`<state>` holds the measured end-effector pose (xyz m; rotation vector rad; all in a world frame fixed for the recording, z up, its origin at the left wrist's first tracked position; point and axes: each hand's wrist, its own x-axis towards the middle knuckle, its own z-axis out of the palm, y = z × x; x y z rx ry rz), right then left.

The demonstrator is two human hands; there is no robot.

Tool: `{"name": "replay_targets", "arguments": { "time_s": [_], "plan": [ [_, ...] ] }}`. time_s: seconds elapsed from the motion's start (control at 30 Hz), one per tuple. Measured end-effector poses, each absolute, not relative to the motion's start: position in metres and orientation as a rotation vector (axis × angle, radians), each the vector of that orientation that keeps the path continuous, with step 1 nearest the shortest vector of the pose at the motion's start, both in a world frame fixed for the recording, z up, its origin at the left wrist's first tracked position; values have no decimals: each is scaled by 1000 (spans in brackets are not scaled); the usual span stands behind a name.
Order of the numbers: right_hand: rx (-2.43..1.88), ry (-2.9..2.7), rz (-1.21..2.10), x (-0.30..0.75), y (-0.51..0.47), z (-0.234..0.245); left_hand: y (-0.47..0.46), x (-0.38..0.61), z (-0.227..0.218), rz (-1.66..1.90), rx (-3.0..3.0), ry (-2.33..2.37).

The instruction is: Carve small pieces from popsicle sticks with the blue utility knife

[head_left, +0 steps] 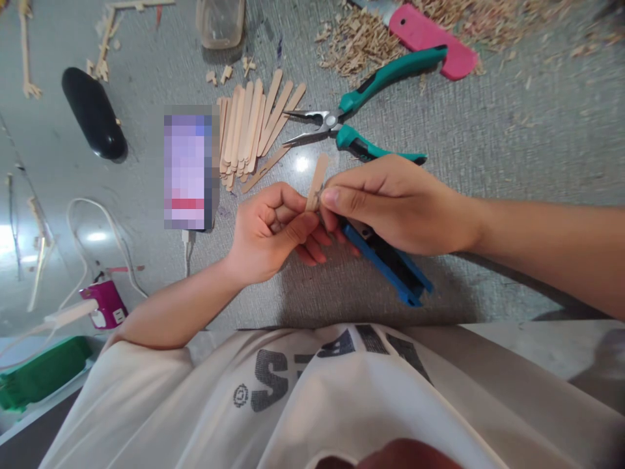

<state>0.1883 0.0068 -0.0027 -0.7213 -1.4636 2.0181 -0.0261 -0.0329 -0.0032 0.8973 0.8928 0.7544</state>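
My left hand [273, 228] and my right hand [395, 202] meet over the grey table and both pinch one short wooden craft stick [318, 177], which stands nearly upright between the fingertips. My right hand also grips a blue utility knife [390, 264], its body sticking out below the palm toward me. A fan of several wooden sticks [249, 127] lies just beyond my left hand.
Teal-handled needle-nose pliers [361, 117] lie open behind my hands. Wood shavings [356, 42] and a pink tool [432, 39] sit at the far side. A phone [188, 169] on a cable, a black case [92, 112], a clear cup [221, 21] and a purple plug [105, 303] are at left.
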Motion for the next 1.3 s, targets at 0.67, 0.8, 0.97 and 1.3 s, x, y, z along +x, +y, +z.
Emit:
{"name": "replay_targets", "arguments": {
  "time_s": [0.67,0.8,0.97,1.3],
  "plan": [
    [-825,-1563,1885,186,6,3,-38,-21,-4,846,971,978],
    [-834,-1566,1832,185,5,2,-38,-21,-4,843,995,1001],
    [-822,-1644,1855,187,8,4,-39,-21,-5,856,998,1009],
    [-809,-1716,1914,191,13,7,-39,-20,-5,859,1015,1024]
  ]
}}
